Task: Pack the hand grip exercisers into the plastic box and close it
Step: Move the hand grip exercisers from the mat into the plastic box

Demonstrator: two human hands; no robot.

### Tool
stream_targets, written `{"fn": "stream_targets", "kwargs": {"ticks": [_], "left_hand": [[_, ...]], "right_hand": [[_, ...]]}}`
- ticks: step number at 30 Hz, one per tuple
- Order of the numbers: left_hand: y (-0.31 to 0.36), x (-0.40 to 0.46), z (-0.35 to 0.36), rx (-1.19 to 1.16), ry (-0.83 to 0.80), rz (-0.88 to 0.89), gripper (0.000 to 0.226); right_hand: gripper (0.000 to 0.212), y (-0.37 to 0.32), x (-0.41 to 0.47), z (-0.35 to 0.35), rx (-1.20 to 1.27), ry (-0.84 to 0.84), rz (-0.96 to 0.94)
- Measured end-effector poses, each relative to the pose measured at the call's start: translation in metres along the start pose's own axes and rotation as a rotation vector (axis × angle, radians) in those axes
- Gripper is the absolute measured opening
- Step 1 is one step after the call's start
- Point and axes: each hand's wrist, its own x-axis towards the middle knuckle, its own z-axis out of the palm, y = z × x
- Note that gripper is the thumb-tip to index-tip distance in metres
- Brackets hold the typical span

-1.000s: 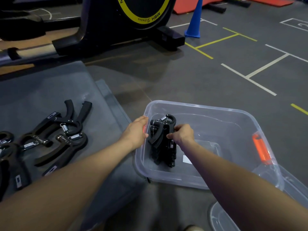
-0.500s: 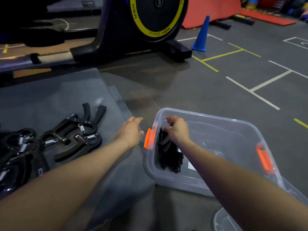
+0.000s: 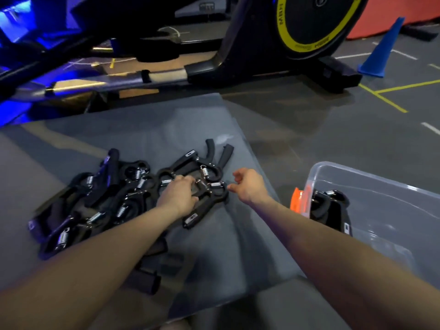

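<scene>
Several black hand grip exercisers with steel springs lie in a pile [image 3: 100,203] on a grey mat [image 3: 166,125]. My left hand [image 3: 179,195] rests on the rightmost exercisers [image 3: 204,184], its fingers curled around one of them. My right hand [image 3: 247,184] hovers just right of that group, fingers loosely apart and holding nothing. At the right stands the clear plastic box [image 3: 381,186] with an orange latch [image 3: 298,198]. A stack of exercisers [image 3: 331,210] stands inside it, against its left wall.
A black exercise bike with a yellow-ringed flywheel [image 3: 309,27] stands behind the mat. A blue cone [image 3: 381,53] sits at the far right on the grey floor with painted lines. More exerciser handles [image 3: 147,279] lie under my left forearm.
Both hands left the box and moved left to the mat. The left hand now closes on an exerciser in the pile, and my view has turned left.
</scene>
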Motion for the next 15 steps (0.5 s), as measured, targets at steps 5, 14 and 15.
{"fn": "stream_targets", "kwargs": {"ticks": [5,14,15], "left_hand": [[-0.020,0.009,0.007,0.046,-0.072,-0.023,0.049],[-0.016,0.026,0.024,0.279,-0.076,0.039,0.028],[-0.015,0.027,0.024,0.284,-0.077,0.047,0.028]], "right_hand": [[0.042,-0.008,0.009,0.027,-0.022,-0.031,0.014],[0.047,0.000,0.029,0.021,0.005,0.005,0.072],[0.048,0.001,0.029,0.018,0.010,0.012,0.079]]}}
